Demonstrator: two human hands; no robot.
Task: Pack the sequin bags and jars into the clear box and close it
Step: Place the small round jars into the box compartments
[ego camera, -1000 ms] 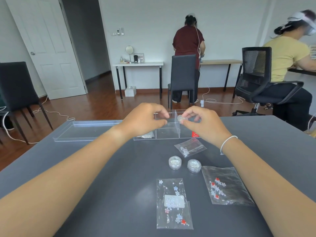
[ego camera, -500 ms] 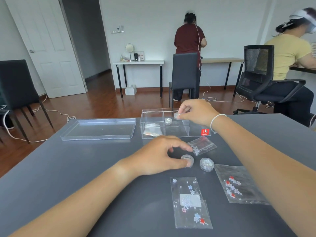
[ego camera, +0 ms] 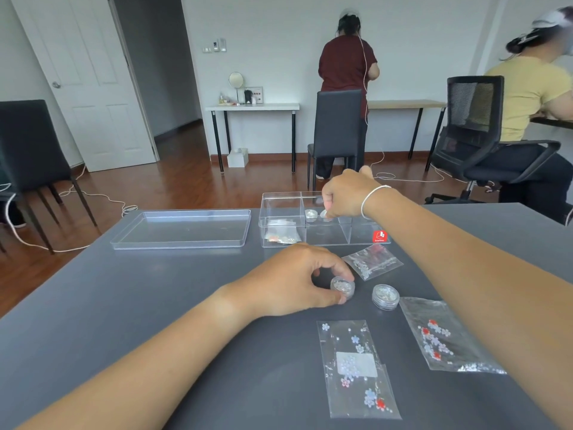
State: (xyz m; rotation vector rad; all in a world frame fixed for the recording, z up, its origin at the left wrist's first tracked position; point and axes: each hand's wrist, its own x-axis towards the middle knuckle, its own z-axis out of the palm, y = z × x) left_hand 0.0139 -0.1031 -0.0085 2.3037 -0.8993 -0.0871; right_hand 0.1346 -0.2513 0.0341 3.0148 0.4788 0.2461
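Left hand (ego camera: 294, 280) pinches jar (ego camera: 342, 286) on table (ego camera: 124, 305); right hand (ego camera: 347, 193) holds small jar (ego camera: 324, 214) over clear box (ego camera: 322, 240) middle compartment, beside jar already inside (ego camera: 311, 214)

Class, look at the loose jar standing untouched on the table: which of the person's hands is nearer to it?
Left. The left hand grips another jar right beside the loose jar; the right hand is away over the clear box.
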